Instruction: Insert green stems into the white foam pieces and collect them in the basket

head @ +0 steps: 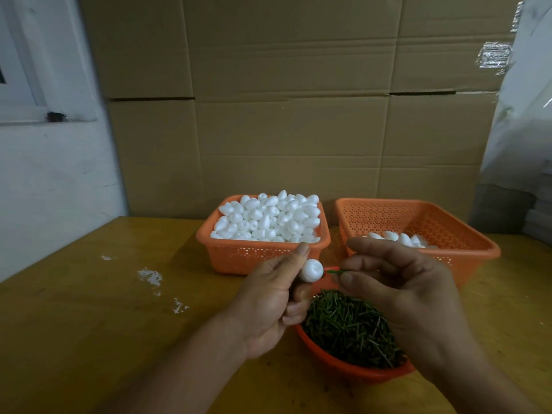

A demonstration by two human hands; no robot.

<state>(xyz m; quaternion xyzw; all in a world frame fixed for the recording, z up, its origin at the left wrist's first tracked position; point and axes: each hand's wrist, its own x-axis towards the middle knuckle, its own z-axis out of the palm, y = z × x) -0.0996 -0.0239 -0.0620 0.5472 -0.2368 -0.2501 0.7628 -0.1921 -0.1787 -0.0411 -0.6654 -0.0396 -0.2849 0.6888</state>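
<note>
A yellow-brown wooden bench (89,309) with white smears stands against stacked cardboard boxes (292,109) — a white wall (53,180) and window frame (27,85) at left, clear plastic sheeting (525,100) at right.

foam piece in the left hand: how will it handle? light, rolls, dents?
The foam piece is probably very light: the left hand holds it at the fingertips alone. Its rounded egg shape would likely roll if set on the table. White crumbs on the table hint that it sheds or dents easily.
</note>
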